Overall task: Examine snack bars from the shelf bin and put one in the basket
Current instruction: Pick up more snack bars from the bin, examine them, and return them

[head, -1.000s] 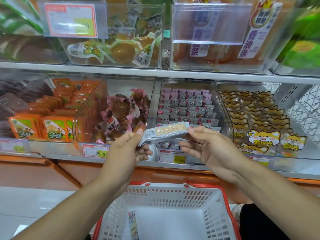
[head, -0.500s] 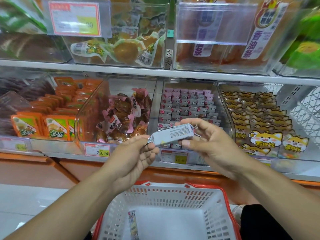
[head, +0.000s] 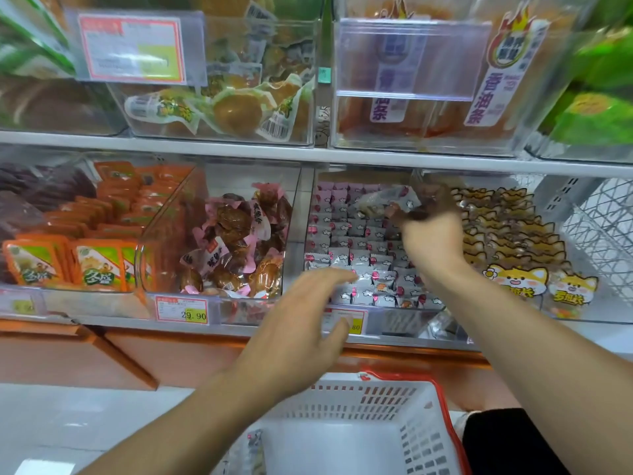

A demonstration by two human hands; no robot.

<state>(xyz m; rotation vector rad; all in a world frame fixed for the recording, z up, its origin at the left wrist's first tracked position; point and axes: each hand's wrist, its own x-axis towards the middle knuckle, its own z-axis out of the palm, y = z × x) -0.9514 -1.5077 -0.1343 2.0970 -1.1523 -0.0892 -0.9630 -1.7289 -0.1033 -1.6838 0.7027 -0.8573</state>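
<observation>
- Landmark: the clear plastic shelf bin (head: 310,214) filled with rows of small grey-and-pink wrapped snack bars (head: 359,258). All positions below refer to it.
- The right hand (head: 430,234) reaches over the rear half of the bin. Its fingers pinch one grey-and-pink wrapped snack bar (head: 388,200), held above the stacked rows. The image is blurred here, so the exact grip cannot be judged.
- The left hand (head: 301,334) hovers at the front edge of the bin, fingers spread and relaxed, holding nothing.
- The white plastic basket with red rim (head: 342,402) sits below and in front of the bin, its mouth facing up. A small wrapped item (head: 255,450) lies at its left wall.
- Judgement: the step in hand is exchanging or selecting a bar at the bin.
- Lay the held bar flat on the rows if it is being returned; avoid pushing neighbouring bars out of line.
- Use the free left hand to pick from the front rows, which lie nearest.
- Pinch one bar only, by its wrapper end.
- Turn the label upward for reading.
- Release the chosen bar directly above the basket mouth.
</observation>
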